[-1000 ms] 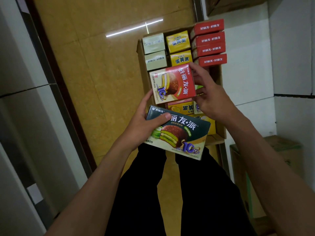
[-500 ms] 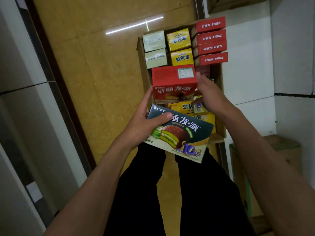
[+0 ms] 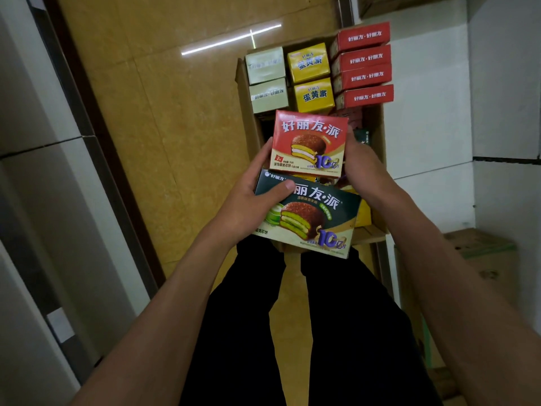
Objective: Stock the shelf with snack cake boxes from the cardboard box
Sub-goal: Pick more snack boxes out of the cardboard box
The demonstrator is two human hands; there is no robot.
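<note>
- Red box (image 3: 310, 142) sat above the open carton (image 3: 244, 83), its printed front up and turned to the camera, held between both hands just above the green box (image 3: 307, 215).
- Left hand (image 3: 251, 200) did double duty: the thumb lay curled over the top face of the green box and clamped it against the palm, while the fingers reached up along the left edge of the red box.
- Right hand (image 3: 361, 168) wrapped the right edge of the red box, fingers curled behind it and mostly hidden.
- Both looked like thin printed card with glossy faces, so I judged them light and fairly stiff at the edges but easy to dent on the broad faces; the gloss could slip under a loose hold.
- Best hold, in my view, was across the short edges or corners, where the card is folded double, not a squeeze on the middle of the front.
- Green box was wider and hung out past the left hand on the right, so it might tip; a support under its free end would steady it.
- More stock stood on end in the far part of the carton: pale boxes (image 3: 266, 80) left, yellow boxes (image 3: 310, 77) middle, red flat packs (image 3: 363, 65) right.
- No shelf could be picked out with certainty.
</note>
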